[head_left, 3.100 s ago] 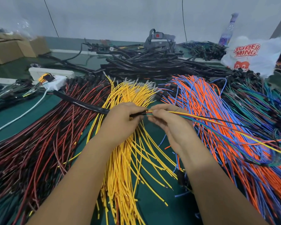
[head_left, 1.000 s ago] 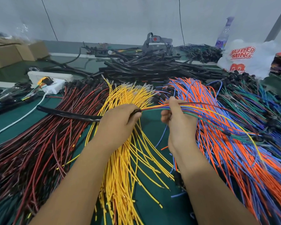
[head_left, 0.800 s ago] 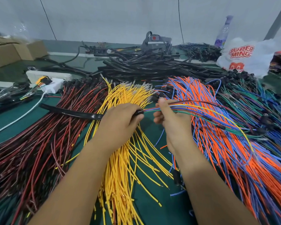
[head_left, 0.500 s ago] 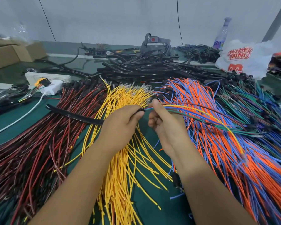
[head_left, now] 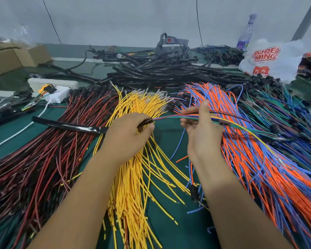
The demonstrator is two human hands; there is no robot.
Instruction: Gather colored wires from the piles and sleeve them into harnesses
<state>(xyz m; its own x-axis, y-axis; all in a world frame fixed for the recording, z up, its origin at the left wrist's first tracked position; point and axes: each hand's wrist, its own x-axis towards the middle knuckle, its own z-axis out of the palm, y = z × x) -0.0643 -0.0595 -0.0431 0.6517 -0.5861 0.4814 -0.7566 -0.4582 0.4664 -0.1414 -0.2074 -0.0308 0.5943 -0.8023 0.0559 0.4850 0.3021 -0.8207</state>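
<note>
Head view: left hand (head_left: 126,133) grips black sleeve (head_left: 70,125) (palm down), right hand (head_left: 202,133) holds wires (head_left: 176,116).

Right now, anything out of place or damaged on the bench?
Nothing damaged. A few loose blue wires and an orange offcut lie stray on the green mat between the yellow pile and the orange-blue pile.

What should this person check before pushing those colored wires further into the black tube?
1. Left hand grips black sleeve at its mouth: ok.
2. Right hand holds the wire bundle: ok.
3. Bundle enters the sleeve mouth: ok.
4. All wire ends inside: cannot tell.
5. Bundle's tail clear of the orange and blue pile: not ok, it lies across it.
</note>
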